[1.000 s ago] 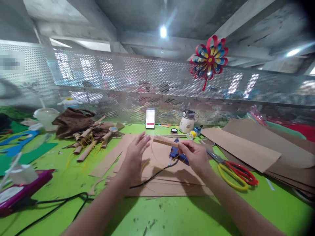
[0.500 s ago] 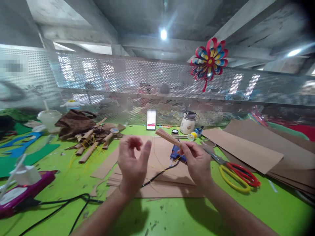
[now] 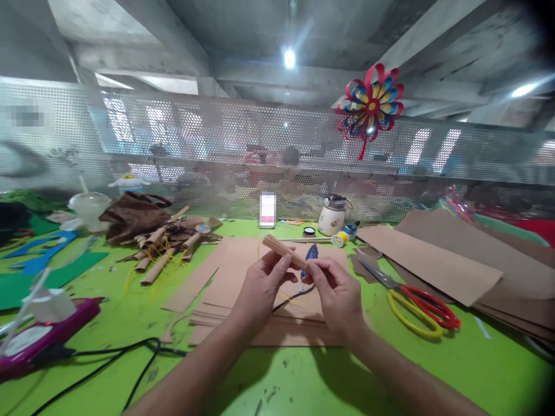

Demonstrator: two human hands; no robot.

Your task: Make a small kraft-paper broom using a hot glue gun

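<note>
A narrow bundle of folded brown paper [image 3: 284, 249] slants between my hands, above the stacked brown paper sheets [image 3: 234, 283]. My left hand [image 3: 266, 283] pinches it near its middle, thumb on top. At its lower right end, my right hand [image 3: 336, 292] grips it between thumb and fingers. A thin yellow thread hangs near the bundle's left end. Just behind my hands lies a blue glue gun [image 3: 311, 254], partly hidden, with a black cord running under my fingers.
Scissors [image 3: 416, 309] with red and yellow handles lie at the right, by large brown sheets [image 3: 437, 254]. Rolled paper pieces with yellow thread [image 3: 158, 263] pile at the left. A purple power strip [image 3: 52, 332], a phone [image 3: 267, 209], a thread spool [image 3: 339, 239] and a bottle [image 3: 332, 215] surround the sheets.
My left hand has moved right and closed on the paper bundle, where before it was off it. The bundle and my right hand have shifted slightly left.
</note>
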